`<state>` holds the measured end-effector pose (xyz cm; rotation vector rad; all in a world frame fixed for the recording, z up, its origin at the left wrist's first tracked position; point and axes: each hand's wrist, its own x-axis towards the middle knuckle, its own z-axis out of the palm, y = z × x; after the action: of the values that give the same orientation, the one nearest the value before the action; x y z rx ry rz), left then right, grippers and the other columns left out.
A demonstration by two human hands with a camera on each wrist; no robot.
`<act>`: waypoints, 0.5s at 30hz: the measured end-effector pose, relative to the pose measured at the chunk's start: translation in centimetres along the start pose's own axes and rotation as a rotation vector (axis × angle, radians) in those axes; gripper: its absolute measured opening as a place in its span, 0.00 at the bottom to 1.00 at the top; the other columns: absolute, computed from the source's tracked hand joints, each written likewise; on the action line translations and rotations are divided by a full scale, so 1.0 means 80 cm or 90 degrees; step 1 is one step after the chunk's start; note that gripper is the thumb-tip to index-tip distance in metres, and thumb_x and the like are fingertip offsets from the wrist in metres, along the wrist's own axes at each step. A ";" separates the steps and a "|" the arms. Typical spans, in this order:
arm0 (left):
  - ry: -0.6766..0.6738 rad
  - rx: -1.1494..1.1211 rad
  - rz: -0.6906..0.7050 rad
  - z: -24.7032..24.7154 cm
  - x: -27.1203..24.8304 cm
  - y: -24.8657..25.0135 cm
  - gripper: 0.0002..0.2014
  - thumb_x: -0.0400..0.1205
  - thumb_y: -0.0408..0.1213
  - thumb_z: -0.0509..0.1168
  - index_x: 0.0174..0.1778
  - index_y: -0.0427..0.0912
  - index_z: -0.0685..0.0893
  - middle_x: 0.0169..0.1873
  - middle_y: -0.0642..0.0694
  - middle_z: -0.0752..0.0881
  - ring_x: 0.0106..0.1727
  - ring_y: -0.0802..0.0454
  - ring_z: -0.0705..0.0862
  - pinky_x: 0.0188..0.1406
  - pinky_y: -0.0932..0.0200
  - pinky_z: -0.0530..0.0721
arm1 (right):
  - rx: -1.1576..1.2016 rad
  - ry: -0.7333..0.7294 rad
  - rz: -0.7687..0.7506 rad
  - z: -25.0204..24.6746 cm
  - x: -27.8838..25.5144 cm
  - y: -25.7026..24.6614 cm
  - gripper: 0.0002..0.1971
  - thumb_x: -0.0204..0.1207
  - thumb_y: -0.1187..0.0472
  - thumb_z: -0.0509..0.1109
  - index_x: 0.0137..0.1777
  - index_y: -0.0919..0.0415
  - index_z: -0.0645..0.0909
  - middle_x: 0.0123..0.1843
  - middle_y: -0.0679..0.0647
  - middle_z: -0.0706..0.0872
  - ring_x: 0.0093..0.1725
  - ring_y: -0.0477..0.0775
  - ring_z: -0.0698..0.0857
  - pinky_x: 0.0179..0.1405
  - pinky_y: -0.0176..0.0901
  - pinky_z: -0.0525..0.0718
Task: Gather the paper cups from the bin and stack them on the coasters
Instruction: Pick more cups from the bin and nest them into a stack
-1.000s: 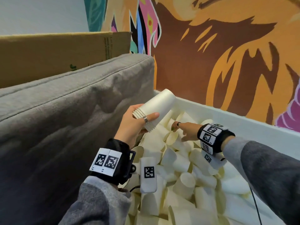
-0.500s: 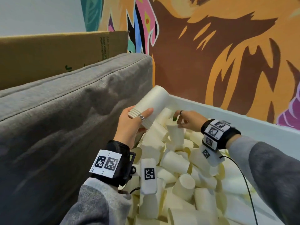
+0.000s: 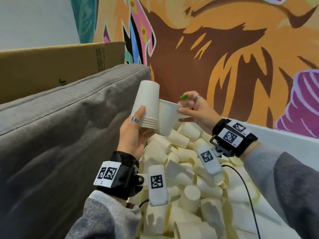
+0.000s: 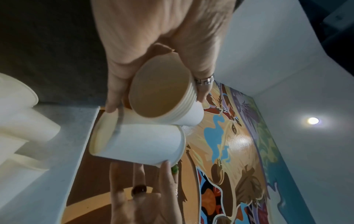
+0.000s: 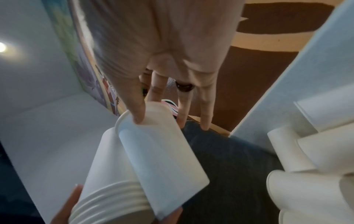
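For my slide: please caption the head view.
Left hand holds nested cups; right hand brings another cup.

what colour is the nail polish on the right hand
Bright green, on the right hand; the head view shows it best.

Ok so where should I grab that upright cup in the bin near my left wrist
Take the upright cup around its side wall, coming straight down from above. It stands base-up among tipped cups, so its closed top and upper wall are free while its rim is buried in the pile.
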<state>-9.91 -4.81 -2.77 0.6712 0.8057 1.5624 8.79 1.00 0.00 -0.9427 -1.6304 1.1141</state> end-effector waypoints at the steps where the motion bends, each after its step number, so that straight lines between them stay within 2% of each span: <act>1: -0.003 -0.009 -0.006 0.000 -0.001 0.001 0.14 0.78 0.44 0.69 0.55 0.41 0.80 0.53 0.37 0.86 0.51 0.42 0.86 0.61 0.35 0.82 | 0.037 0.007 0.000 0.005 -0.001 -0.002 0.16 0.74 0.70 0.71 0.53 0.52 0.71 0.51 0.52 0.82 0.50 0.52 0.84 0.53 0.62 0.85; 3: -0.014 -0.019 -0.021 0.001 -0.003 0.003 0.13 0.78 0.44 0.69 0.54 0.41 0.80 0.54 0.36 0.85 0.54 0.40 0.85 0.62 0.34 0.81 | 0.079 0.023 -0.006 0.016 -0.002 -0.004 0.21 0.74 0.70 0.71 0.58 0.50 0.68 0.56 0.50 0.79 0.54 0.51 0.83 0.51 0.61 0.86; 6: -0.035 -0.020 -0.031 0.004 -0.007 0.005 0.15 0.76 0.45 0.70 0.55 0.41 0.81 0.53 0.36 0.85 0.55 0.39 0.84 0.62 0.35 0.82 | 0.077 0.050 0.000 0.034 -0.003 -0.003 0.30 0.74 0.67 0.71 0.67 0.44 0.59 0.63 0.47 0.72 0.59 0.53 0.79 0.54 0.57 0.86; 9: -0.051 0.009 -0.037 0.007 -0.011 0.006 0.27 0.68 0.48 0.72 0.60 0.37 0.80 0.53 0.36 0.84 0.54 0.41 0.84 0.62 0.39 0.83 | 0.072 0.080 0.006 0.046 -0.005 0.005 0.35 0.74 0.63 0.72 0.71 0.44 0.53 0.65 0.51 0.70 0.63 0.57 0.79 0.61 0.56 0.84; 11: -0.061 0.030 -0.036 0.006 -0.010 0.006 0.33 0.69 0.47 0.74 0.66 0.33 0.77 0.54 0.36 0.84 0.54 0.41 0.84 0.63 0.38 0.82 | 0.038 0.120 0.009 0.046 -0.006 0.009 0.40 0.69 0.55 0.78 0.70 0.40 0.52 0.70 0.56 0.67 0.65 0.57 0.78 0.64 0.58 0.82; 13: -0.062 0.054 -0.035 0.002 -0.006 0.007 0.27 0.74 0.44 0.73 0.65 0.35 0.76 0.53 0.38 0.85 0.51 0.42 0.85 0.62 0.38 0.82 | -0.045 0.153 0.008 0.042 -0.009 0.006 0.47 0.55 0.45 0.82 0.67 0.35 0.53 0.72 0.57 0.65 0.67 0.58 0.76 0.64 0.59 0.82; 15: -0.058 0.076 -0.036 -0.001 0.000 0.009 0.22 0.76 0.42 0.71 0.63 0.39 0.76 0.51 0.40 0.84 0.47 0.45 0.86 0.58 0.39 0.85 | -0.117 0.169 0.006 0.033 -0.012 0.004 0.50 0.52 0.44 0.84 0.67 0.37 0.52 0.71 0.58 0.64 0.68 0.59 0.75 0.65 0.60 0.81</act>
<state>-10.40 -4.88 -2.27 0.7937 0.8479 1.4301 6.60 -0.42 -1.01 -1.1662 -1.5265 0.8158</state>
